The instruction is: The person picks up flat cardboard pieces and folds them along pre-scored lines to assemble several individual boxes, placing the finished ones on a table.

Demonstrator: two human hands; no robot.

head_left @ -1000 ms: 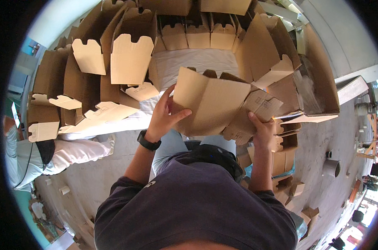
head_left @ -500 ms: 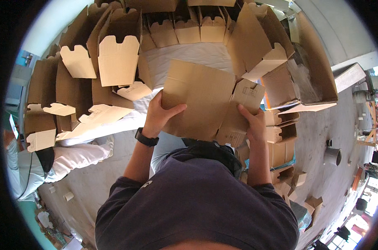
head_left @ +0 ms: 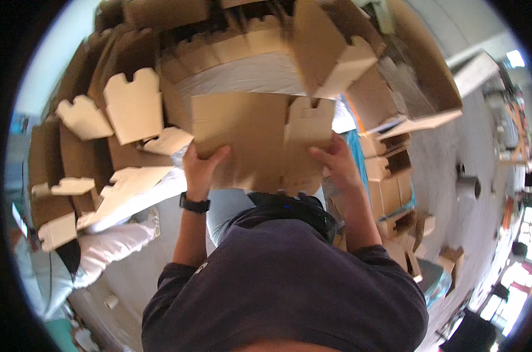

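A flat cardboard box blank (head_left: 248, 135) with a fold line and a slot is held up in front of my body. My left hand (head_left: 202, 169) grips its left edge, thumb on the near face, fingers hidden behind. On the right edge, my right hand (head_left: 338, 163) holds the narrower flap the same way. A dark watch (head_left: 194, 203) is on my left wrist. Just beyond the blank lies a white-covered surface (head_left: 236, 73), partly hidden by it.
Folded open cardboard boxes (head_left: 134, 105) crowd the left, with more along the back. A large open carton (head_left: 427, 114) stands at the right, above stacked boxes (head_left: 389, 190). Another person's pale trouser leg (head_left: 116, 249) is at the left. A grey cylinder (head_left: 468, 188) lies on the floor.
The blank has turned to lie nearly level across the view and shifted left with both hands. The surroundings appear rotated and blurred as my head turned. Both hands keep their hold.
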